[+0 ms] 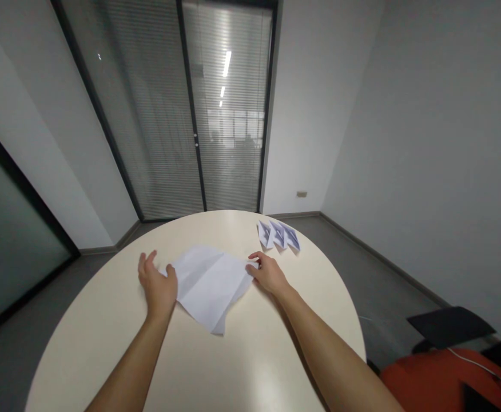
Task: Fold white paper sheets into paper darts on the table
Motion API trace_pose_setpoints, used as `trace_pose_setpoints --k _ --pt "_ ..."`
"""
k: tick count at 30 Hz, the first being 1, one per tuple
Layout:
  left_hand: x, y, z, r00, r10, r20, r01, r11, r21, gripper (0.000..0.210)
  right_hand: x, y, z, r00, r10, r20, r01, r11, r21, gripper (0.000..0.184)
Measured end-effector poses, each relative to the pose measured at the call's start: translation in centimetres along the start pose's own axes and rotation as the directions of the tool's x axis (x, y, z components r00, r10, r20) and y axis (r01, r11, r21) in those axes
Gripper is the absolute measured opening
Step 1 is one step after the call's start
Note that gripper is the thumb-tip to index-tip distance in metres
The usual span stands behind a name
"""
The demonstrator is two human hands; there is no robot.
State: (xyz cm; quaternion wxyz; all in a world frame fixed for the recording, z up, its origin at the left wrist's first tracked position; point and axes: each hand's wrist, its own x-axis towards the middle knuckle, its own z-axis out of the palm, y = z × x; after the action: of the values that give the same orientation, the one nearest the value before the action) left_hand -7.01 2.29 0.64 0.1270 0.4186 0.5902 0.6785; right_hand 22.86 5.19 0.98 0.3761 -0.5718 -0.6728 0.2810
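Observation:
A white sheet of paper (216, 283) with visible creases lies on the table between my hands, one corner pointing toward me. At its left corner is my left hand (158, 283), thumb and fingers apart, touching or just beside the paper's edge. My right hand (267, 272) pinches the right corner of the sheet between thumb and fingers. Beyond that hand, several folded paper pieces (278, 236) stand in a row near the table's far right edge.
The round cream table (104, 343) fills the lower middle. A red chair seat (439, 377) with a black armrest (452, 326) and a pale cable is at the lower right. Glass panels with blinds (229, 171) stand behind the table, beside white walls.

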Motion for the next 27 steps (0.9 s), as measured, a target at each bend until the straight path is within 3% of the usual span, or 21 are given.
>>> trace_pose_setpoints --k 2,4,6,8,11,14,17,20,23,27 --pt "-1.6 1.6 0.8 0.978 0.149 0.149 -0.164 0.981 0.100 0.042 0.1 -0.5 -0.3 0.997 -0.008 -0.077 -0.002 0.991 -0.133 0.023" --pt "-3.4 2.7 1.5 0.922 0.128 0.366 -0.155 0.987 0.045 0.041 0.2 -0.8 -0.7 0.982 -0.056 -0.179 0.009 0.967 -0.255 0.028" --pt "-5.3 3.0 2.0 0.828 0.082 0.555 -0.130 0.990 0.048 0.050 0.4 -0.8 -0.9 0.957 -0.123 -0.261 0.019 0.929 -0.369 0.035" --pt "-6.8 2.9 2.1 0.712 0.049 0.701 -0.209 0.967 0.145 0.058 0.5 -0.6 -1.0 0.945 -0.152 -0.289 0.004 0.890 -0.456 0.042" --pt "-8.0 2.6 2.0 0.603 0.005 0.798 -0.394 0.872 0.292 0.063 0.7 0.2 -0.6 0.958 -0.124 -0.257 -0.023 0.863 -0.505 0.050" --pt "-8.3 2.5 1.8 0.563 -0.027 0.826 -0.485 0.798 0.357 0.067 1.1 0.9 -0.3 0.965 -0.103 -0.240 -0.034 0.862 -0.506 0.051" --pt "-8.5 2.2 1.9 0.572 -0.013 0.820 -0.508 0.780 0.366 0.070 1.3 1.2 -0.3 0.970 -0.078 -0.229 -0.043 0.877 -0.479 0.045" --pt "-8.6 1.7 2.2 0.610 0.021 0.792 -0.478 0.808 0.346 0.069 1.4 1.2 -0.6 0.975 -0.052 -0.214 -0.044 0.906 -0.421 0.037" --pt "-8.6 1.4 2.6 0.704 0.053 0.708 -0.340 0.901 0.271 0.063 1.5 1.1 -0.8 0.963 -0.039 -0.266 -0.037 0.961 -0.275 0.035" --pt "-8.0 1.4 3.2 0.832 0.006 0.555 -0.082 0.990 0.112 0.063 1.4 0.5 -0.8 0.924 -0.078 -0.374 0.079 0.997 -0.012 0.036"
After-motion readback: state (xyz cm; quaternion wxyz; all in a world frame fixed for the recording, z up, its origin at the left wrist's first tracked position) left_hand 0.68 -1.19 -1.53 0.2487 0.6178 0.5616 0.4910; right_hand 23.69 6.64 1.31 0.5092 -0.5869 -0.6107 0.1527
